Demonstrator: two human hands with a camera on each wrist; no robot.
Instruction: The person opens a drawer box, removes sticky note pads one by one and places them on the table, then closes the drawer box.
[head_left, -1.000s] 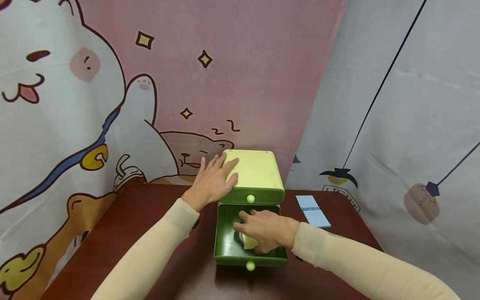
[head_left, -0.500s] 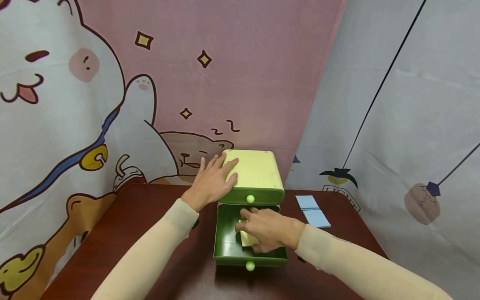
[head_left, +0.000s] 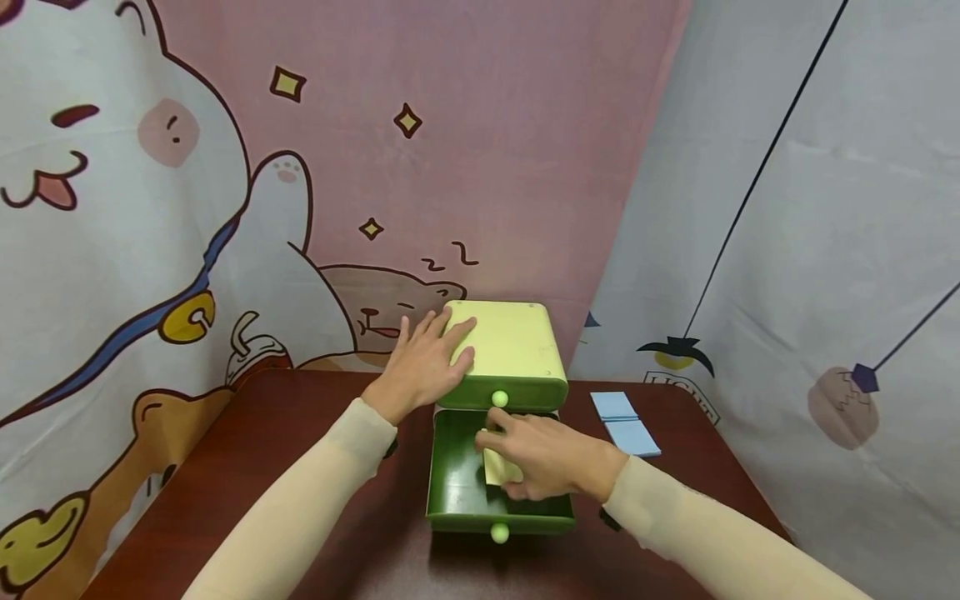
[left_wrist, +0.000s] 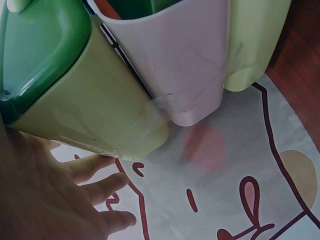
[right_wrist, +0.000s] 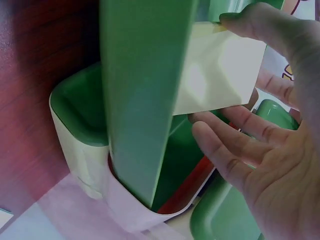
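Note:
A small drawer cabinet point(head_left: 504, 337) with a pale yellow top stands on the table, its middle green drawer point(head_left: 457, 475) pulled out. My left hand point(head_left: 423, 362) rests on the left part of the cabinet's top, fingers spread and fairly straight. Inside the drawer, my right hand point(head_left: 551, 454) holds a pale yellow sticky note pad point(head_left: 498, 468). In the right wrist view, the thumb is at one edge of the pad point(right_wrist: 220, 70) and the fingertips are at the opposite edge. The upper drawer, with its light green knob point(head_left: 499, 399), is closed.
Two light blue pads point(head_left: 626, 421) lie end to end on the dark red-brown table point(head_left: 315, 450), right of the cabinet. The open drawer's knob point(head_left: 500, 533) juts toward the front. A cartoon-printed cloth point(head_left: 525, 167) hangs behind.
My right hand has shifted slightly right and back within the drawer, and the yellow pad has risen and tilted with it. My left hand stays on the cabinet top.

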